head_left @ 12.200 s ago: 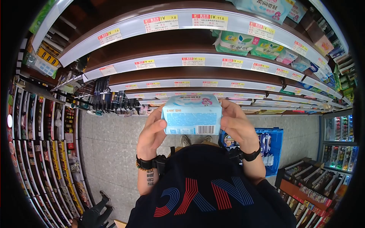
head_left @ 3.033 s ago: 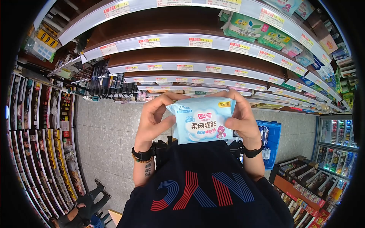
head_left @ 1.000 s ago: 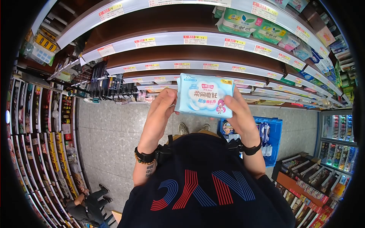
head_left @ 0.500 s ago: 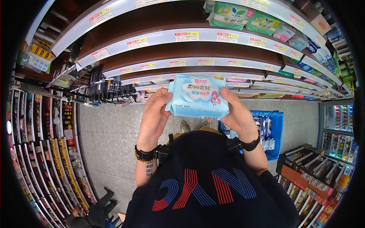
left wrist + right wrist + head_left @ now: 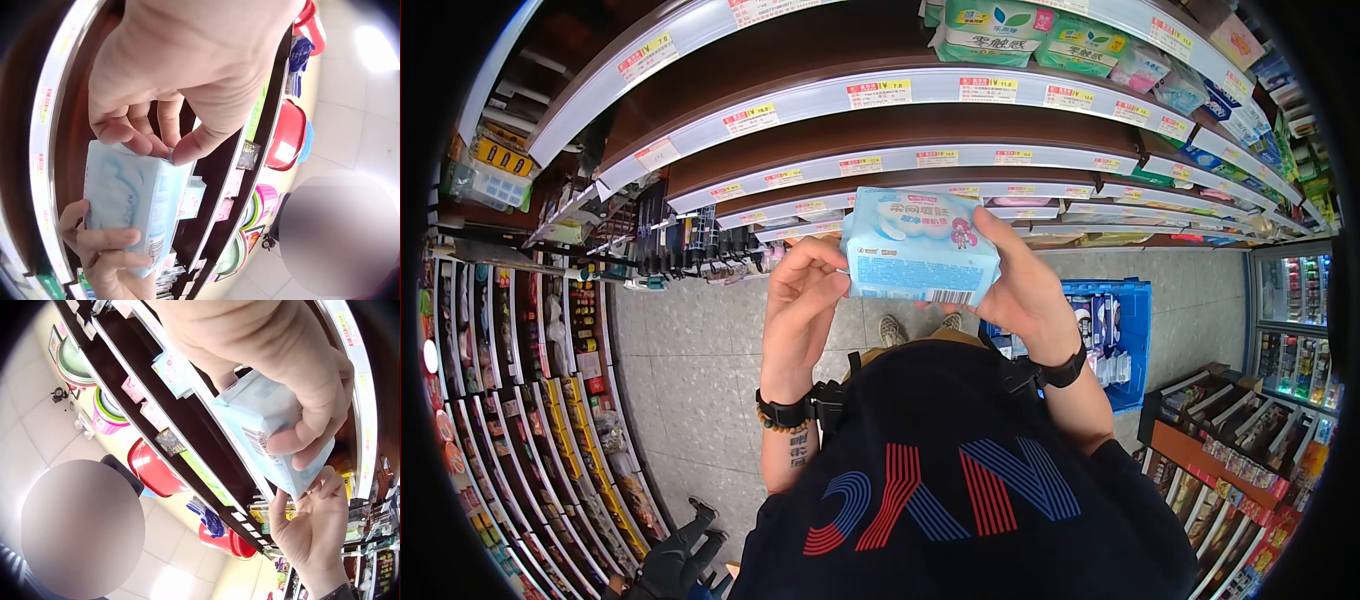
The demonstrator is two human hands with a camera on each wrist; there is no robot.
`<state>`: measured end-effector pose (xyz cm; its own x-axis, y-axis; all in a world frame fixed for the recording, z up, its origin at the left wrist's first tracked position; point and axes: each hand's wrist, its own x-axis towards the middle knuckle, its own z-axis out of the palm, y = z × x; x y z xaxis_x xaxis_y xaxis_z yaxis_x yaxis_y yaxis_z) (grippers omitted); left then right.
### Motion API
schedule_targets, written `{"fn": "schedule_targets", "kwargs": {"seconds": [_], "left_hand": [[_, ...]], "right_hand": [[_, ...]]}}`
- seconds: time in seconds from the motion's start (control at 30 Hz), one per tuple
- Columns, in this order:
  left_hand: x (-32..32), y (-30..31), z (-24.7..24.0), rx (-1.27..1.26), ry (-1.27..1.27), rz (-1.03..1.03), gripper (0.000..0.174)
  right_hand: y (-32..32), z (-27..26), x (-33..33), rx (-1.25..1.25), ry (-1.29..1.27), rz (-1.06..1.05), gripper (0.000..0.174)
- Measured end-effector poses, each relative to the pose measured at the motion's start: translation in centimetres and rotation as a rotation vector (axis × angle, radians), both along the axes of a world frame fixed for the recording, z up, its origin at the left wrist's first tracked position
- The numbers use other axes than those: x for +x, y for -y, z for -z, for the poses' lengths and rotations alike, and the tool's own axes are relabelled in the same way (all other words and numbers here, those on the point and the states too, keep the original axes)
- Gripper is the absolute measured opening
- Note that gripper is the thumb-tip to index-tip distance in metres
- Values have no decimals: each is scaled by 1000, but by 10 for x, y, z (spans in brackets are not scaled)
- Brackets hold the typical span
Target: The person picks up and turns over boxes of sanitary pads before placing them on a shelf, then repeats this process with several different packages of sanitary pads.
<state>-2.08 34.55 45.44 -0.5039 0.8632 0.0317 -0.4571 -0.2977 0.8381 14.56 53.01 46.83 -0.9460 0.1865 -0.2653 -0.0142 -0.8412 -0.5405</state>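
A light blue soft pack point(image 5: 920, 245) with a pink-haired cartoon figure is held up before the shelves, its text and barcode side facing the head camera. My right hand point(image 5: 1030, 300) grips its right end, thumb on top and fingers beneath. At the other end my left hand point(image 5: 802, 310) pinches the pack's edge between thumb and fingers, seen closely in the left wrist view, where the hand point(image 5: 181, 75) is above the pack point(image 5: 128, 194). In the right wrist view the right hand's fingers wrap the pack point(image 5: 250, 412).
Shelves with price labels point(image 5: 880, 92) run across the front; green packs point(image 5: 990, 35) stand on an upper one. On the floor at right is a blue crate point(image 5: 1135, 345) holding packs. Stocked shelves line the left side, a person's legs point(image 5: 680, 550) show at lower left, and drink coolers stand at right.
The pack has tilted from its front face to its barcode side. My left thumb has come against its left end. The blue crate and shelves have shifted slightly in the head view.
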Motion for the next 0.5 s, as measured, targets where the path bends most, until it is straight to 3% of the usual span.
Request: {"fn": "schedule_targets", "kwargs": {"seconds": [0.5], "left_hand": [[-2, -4, -8, -48, -191, -164, 15]], "right_hand": [[-2, -1, -8, -67, -6, -12, 60]]}}
